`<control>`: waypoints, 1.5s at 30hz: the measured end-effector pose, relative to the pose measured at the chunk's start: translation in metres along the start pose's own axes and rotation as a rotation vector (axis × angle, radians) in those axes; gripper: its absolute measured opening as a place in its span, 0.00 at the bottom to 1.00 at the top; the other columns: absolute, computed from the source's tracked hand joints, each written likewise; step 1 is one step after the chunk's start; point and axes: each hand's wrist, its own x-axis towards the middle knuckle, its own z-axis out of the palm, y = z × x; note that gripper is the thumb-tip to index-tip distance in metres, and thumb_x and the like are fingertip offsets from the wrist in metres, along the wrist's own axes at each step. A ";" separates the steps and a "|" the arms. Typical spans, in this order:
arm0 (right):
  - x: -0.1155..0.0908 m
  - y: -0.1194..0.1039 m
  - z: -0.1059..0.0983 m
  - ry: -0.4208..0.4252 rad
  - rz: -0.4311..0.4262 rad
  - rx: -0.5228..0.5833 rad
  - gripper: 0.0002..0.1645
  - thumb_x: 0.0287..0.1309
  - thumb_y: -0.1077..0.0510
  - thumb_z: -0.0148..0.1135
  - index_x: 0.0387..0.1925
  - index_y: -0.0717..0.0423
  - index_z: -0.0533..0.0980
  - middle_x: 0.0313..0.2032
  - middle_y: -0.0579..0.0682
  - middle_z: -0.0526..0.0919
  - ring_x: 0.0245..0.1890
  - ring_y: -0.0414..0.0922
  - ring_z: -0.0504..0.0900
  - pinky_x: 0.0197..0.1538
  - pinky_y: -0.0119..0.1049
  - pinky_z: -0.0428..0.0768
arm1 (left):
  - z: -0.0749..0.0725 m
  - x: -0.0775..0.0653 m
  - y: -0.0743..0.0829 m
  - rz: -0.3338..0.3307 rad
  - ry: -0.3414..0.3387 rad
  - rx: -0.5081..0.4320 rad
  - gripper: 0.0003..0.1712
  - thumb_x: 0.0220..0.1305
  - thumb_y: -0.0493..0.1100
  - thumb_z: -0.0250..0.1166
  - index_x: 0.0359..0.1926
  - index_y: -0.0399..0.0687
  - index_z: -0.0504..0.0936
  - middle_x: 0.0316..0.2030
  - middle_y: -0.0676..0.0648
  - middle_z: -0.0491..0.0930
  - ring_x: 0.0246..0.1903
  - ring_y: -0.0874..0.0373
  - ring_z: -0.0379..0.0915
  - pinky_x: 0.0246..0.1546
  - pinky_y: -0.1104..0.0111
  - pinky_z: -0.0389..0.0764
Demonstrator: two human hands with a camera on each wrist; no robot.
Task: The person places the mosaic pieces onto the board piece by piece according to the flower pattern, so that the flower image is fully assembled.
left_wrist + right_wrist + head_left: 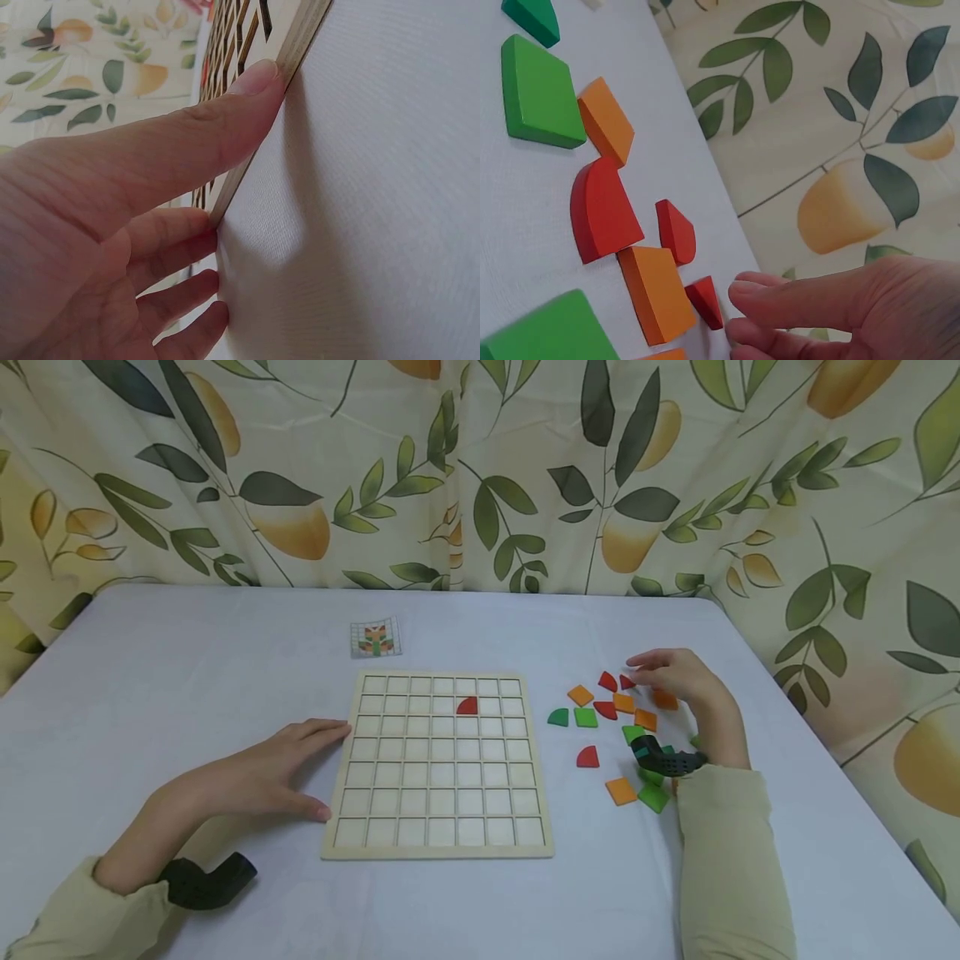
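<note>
Head view: A white cloth-covered table (pixel 180 677) stands before a curtain (pixel 510 460) printed with leaves and fruit. The pale grid board (pixel 437 853) lies at the centre, one red quarter-circle (pixel 467 706) in its second row from the far edge; a small printed card (pixel 377 637) lies just beyond. Red, orange and green pieces (pixel 586 717) are scattered right of the board; a black wrist device (pixel 667 760) partly hides several. The left hand (pixel 258 777), thumb spread from fingers, touches the board's left edge. The right hand (pixel 682 677) reaches over the pieces.

Left wrist view: Thumb and forefinger meet the board's edge, the thumb nearer the camera; shadow falls on the cloth.

Right wrist view: Thumb and fingers, slightly parted, are beside a small red piece (pixel 707 303); whether they touch it cannot be told. The curtain fills the background.
</note>
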 end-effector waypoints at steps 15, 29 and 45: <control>0.002 0.005 0.002 -0.022 -0.030 0.003 0.28 0.59 0.57 0.58 0.62 0.56 0.67 0.49 0.58 0.70 0.47 0.50 0.64 0.45 0.37 0.69 | 0.000 0.001 -0.001 0.008 0.001 0.007 0.59 0.44 0.67 0.67 0.70 0.43 0.53 0.69 0.38 0.51 0.67 0.37 0.46 0.60 0.40 0.57; 0.004 0.004 0.003 -0.012 -0.035 -0.021 0.27 0.59 0.59 0.58 0.60 0.58 0.68 0.49 0.60 0.69 0.47 0.50 0.64 0.45 0.37 0.69 | 0.000 -0.001 0.000 0.006 0.011 -0.001 0.58 0.45 0.66 0.68 0.70 0.43 0.54 0.69 0.38 0.52 0.67 0.37 0.46 0.61 0.40 0.58; 0.005 0.005 0.002 0.000 -0.072 -0.035 0.25 0.59 0.60 0.59 0.57 0.61 0.66 0.53 0.64 0.67 0.50 0.54 0.65 0.50 0.39 0.73 | -0.001 -0.001 0.001 0.002 0.000 -0.009 0.59 0.45 0.66 0.68 0.70 0.42 0.54 0.69 0.39 0.51 0.67 0.37 0.45 0.61 0.40 0.57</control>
